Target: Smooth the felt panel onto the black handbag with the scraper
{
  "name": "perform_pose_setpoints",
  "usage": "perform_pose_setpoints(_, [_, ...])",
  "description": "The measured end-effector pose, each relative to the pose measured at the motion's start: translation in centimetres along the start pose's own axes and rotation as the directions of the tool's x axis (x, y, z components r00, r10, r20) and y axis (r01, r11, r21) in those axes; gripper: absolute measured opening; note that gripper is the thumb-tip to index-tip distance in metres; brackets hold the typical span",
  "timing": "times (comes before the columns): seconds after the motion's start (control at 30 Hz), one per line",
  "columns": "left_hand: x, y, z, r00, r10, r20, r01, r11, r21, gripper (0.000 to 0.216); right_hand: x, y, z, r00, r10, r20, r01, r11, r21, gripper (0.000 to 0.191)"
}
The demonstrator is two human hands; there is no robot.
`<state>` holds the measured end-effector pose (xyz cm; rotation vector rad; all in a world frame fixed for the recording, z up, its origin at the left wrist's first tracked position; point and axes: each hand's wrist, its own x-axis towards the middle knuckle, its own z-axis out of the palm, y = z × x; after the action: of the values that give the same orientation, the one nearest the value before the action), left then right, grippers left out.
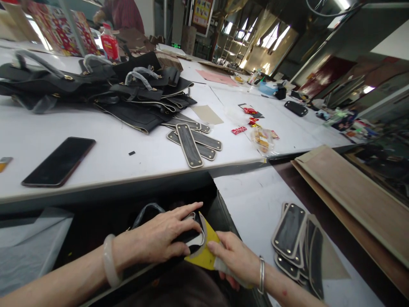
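In the lower middle, my left hand (159, 238), with a pale bangle at its wrist, grips a black bag at a pale-edged part (197, 238). Its thumb and fingers close around that edge, while the index finger stretches out. Most of the bag lies in the dark space below the table edge; a plastic-wrapped handle (150, 209) shows behind my wrist. My right hand (234, 256), wearing a metal bracelet, pinches a bent yellow sheet (206, 249) with a greyish side. The sheet curves against the pale edge, close to my left fingertips.
Black panels with rivets (289, 232) are stacked at right, others (190, 145) on the white table (105, 170). A phone (60, 162) lies at left. Black handbags (57, 81), a red bottle (109, 42) and wrapped snacks (262, 138) are farther back. Brown boards (351, 196) lean at right.
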<state>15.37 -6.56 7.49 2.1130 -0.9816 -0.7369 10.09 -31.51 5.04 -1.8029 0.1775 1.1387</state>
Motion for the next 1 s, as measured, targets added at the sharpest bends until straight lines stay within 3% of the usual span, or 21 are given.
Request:
perform_pose_setpoints(0.2, [0.2,0.0,-0.3,1.0,0.003,0.022,-0.002,0.999,-0.038,0.044,0.0,-1.2,0.3,0.999,0.047,0.012,-0.047,0.999,0.007,0.029])
perform_pose_setpoints(0.67, [0.1,-1.2,-0.3,0.999,0.021,0.036,-0.017,0.992,-0.129,0.041,0.1,-1.2,1.4,0.999,0.049,-0.011,-0.047,0.991,0.124,0.044])
perform_pose_setpoints(0.87, [0.4,-2.0,0.2,1.0,0.011,0.028,-0.006,0.984,-0.178,0.058,0.6,-1.8,0.9,0.997,0.068,0.029,-0.07,0.996,0.061,0.044])
perform_pose_setpoints(1.0, [0.5,-1.9,0.0,1.0,0.018,0.015,-0.014,0.972,-0.234,0.067,1.0,-1.9,1.4,0.998,0.062,-0.006,-0.061,0.991,0.116,0.05])
